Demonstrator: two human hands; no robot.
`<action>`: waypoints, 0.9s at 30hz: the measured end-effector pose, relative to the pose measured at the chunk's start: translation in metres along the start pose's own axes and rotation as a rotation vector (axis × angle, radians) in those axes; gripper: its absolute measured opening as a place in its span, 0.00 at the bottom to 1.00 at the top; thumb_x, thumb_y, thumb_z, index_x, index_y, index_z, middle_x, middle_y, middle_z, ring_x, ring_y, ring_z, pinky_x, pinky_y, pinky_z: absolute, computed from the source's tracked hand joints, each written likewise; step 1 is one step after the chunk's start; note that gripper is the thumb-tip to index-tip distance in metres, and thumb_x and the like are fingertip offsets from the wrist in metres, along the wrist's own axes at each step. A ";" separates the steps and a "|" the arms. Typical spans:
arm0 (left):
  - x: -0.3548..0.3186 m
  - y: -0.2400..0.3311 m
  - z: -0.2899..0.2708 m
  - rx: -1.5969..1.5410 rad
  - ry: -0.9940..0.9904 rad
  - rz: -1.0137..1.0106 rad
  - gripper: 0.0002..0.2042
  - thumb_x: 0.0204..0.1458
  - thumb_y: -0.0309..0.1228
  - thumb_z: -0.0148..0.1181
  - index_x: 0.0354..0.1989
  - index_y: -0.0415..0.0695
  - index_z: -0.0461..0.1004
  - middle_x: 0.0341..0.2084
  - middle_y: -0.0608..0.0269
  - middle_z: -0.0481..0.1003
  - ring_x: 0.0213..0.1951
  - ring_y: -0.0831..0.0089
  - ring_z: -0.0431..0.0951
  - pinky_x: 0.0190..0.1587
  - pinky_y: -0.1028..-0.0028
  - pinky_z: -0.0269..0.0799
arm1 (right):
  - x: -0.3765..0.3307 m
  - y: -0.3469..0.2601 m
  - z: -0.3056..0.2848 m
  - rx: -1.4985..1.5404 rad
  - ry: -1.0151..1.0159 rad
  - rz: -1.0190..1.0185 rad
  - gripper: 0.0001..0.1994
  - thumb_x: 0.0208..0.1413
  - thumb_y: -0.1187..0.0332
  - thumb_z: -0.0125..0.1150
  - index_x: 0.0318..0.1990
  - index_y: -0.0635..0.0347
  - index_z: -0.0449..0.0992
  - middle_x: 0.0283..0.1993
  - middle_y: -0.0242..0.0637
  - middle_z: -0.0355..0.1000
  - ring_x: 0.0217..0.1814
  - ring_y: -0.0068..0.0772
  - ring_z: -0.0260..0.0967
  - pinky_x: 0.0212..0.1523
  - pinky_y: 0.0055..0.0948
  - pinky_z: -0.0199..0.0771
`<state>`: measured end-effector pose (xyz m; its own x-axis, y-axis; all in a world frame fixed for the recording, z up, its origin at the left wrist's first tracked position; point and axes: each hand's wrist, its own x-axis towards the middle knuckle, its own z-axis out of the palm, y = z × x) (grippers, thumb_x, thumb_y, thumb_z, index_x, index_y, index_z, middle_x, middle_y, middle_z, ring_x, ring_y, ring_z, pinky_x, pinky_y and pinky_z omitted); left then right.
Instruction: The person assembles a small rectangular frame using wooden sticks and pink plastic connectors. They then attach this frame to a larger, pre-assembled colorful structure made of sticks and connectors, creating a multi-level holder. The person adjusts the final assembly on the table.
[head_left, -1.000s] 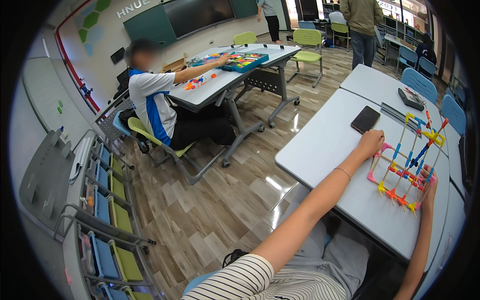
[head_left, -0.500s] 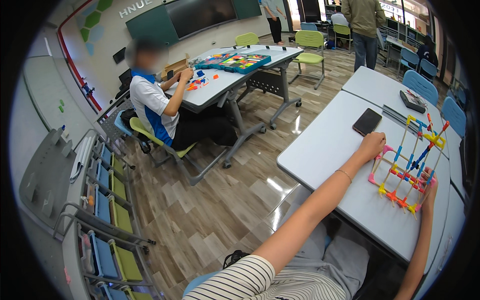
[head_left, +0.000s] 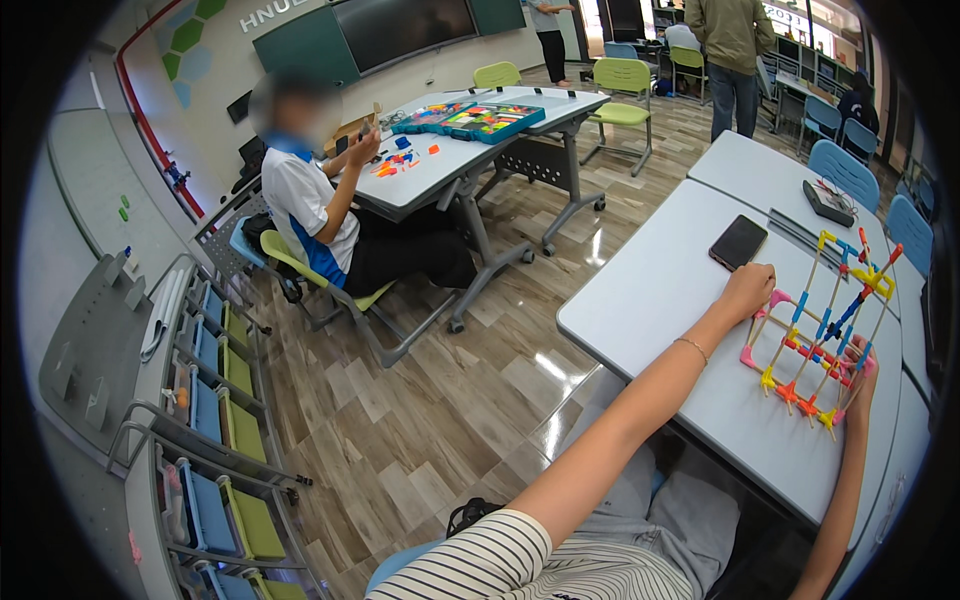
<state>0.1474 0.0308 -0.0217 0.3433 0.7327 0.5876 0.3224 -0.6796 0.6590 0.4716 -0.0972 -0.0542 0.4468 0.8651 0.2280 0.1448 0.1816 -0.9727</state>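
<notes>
On the white table before me stands an open frame of thin wooden sticks (head_left: 829, 283) joined by pink, yellow, red, orange and blue connectors. My right hand (head_left: 862, 375) wraps round its near right side, some fingers hidden behind the sticks. At its left side, my left hand (head_left: 748, 292) is closed with the fingers curled under, against a pink connector (head_left: 780, 298). Whatever is between those fingers is hidden. Just beyond my left hand lies a dark phone (head_left: 738, 243), flat on the table.
A dark box-shaped device with wires (head_left: 828, 203) lies farther back on the table (head_left: 640, 300). To the left, a seated person (head_left: 310, 205) works at another table with teal cases of colourful parts (head_left: 490, 122). A rack of blue and green bins (head_left: 240, 430) lines the left side.
The seated person across the aisle has raised their hands a little from the tabletop. My own hands and the stick frame stay nearly still; the view has shifted slightly.
</notes>
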 end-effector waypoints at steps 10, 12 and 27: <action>0.002 -0.004 0.003 -0.019 -0.026 -0.026 0.08 0.52 0.28 0.54 0.30 0.38 0.78 0.27 0.44 0.78 0.33 0.47 0.79 0.39 0.55 0.74 | -0.005 -0.002 0.004 -0.023 0.017 -0.038 0.23 0.64 0.51 0.52 0.50 0.66 0.72 0.35 0.31 0.69 0.34 0.17 0.66 0.31 0.16 0.70; 0.002 0.000 0.006 -0.014 -0.023 -0.005 0.08 0.52 0.28 0.54 0.30 0.37 0.78 0.27 0.44 0.78 0.33 0.47 0.79 0.40 0.55 0.74 | -0.006 -0.002 -0.006 -0.078 -0.012 -0.043 0.24 0.64 0.49 0.52 0.49 0.65 0.73 0.38 0.32 0.71 0.39 0.18 0.66 0.36 0.17 0.68; 0.006 0.003 -0.004 -0.064 -0.134 -0.087 0.08 0.54 0.27 0.53 0.33 0.35 0.77 0.26 0.45 0.78 0.29 0.54 0.78 0.34 0.65 0.72 | -0.036 -0.051 0.025 -0.098 -0.051 -0.050 0.18 0.65 0.58 0.49 0.51 0.66 0.70 0.52 0.42 0.68 0.50 0.29 0.71 0.50 0.27 0.74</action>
<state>0.1464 0.0331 -0.0144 0.4321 0.7745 0.4621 0.3004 -0.6067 0.7360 0.4261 -0.1255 -0.0136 0.3914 0.8793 0.2712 0.2522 0.1810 -0.9506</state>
